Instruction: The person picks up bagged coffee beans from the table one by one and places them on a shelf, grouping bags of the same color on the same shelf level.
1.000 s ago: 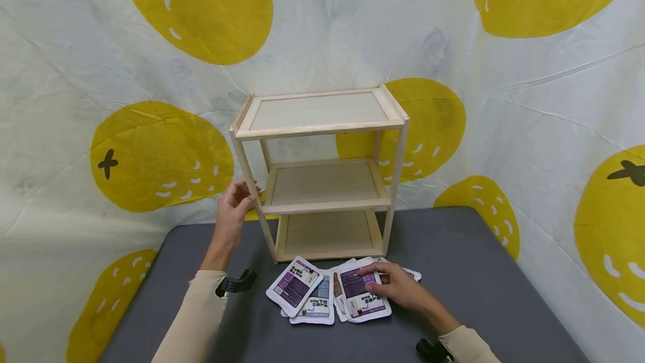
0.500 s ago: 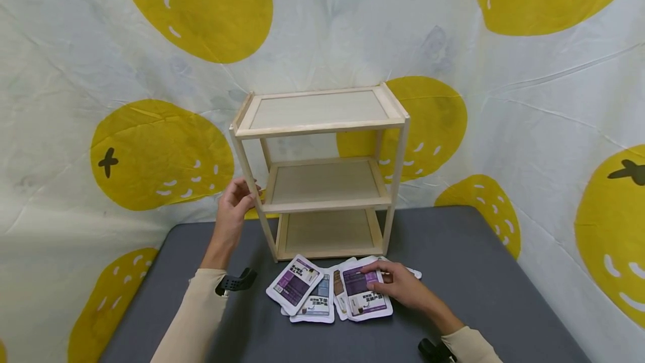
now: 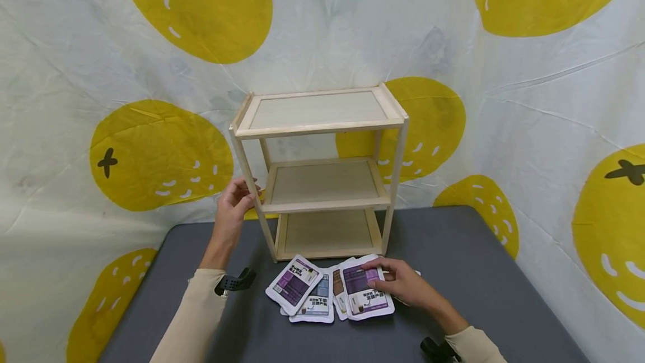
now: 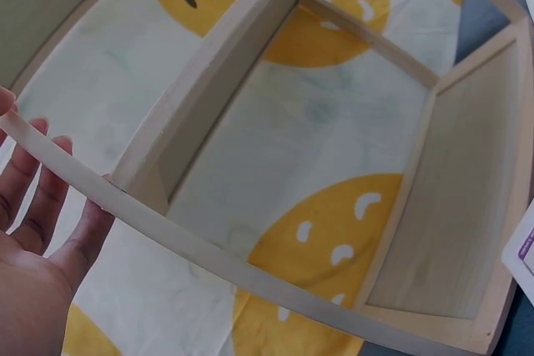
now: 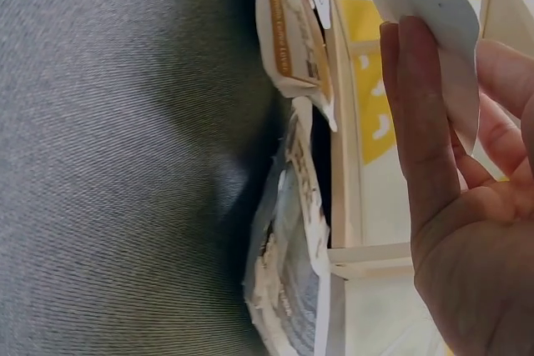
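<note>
A pale wooden three-tier shelf (image 3: 318,112) stands on the grey table. My left hand (image 3: 233,205) grips its front left post beside the middle tier; thumb and fingers lie on either side of the post (image 4: 209,256) in the left wrist view. My right hand (image 3: 405,283) pinches a flat white packet with a purple print (image 3: 367,298), in front of the shelf. The packet's plain white back (image 5: 430,18) shows between thumb and fingers in the right wrist view, raised off the table. Left of it lie another purple packet (image 3: 294,285) and a blue-printed packet (image 3: 318,306), overlapping.
A brown-printed packet (image 5: 288,31) and a packet with a see-through part (image 5: 288,264) lie on the grey tabletop (image 3: 484,273) near the shelf's foot. Behind stands a white cloth backdrop (image 3: 322,27) with large yellow fruit prints.
My right hand has shifted slightly to the right and lifted the purple packet's edge a little. My left hand keeps its grip on the post.
</note>
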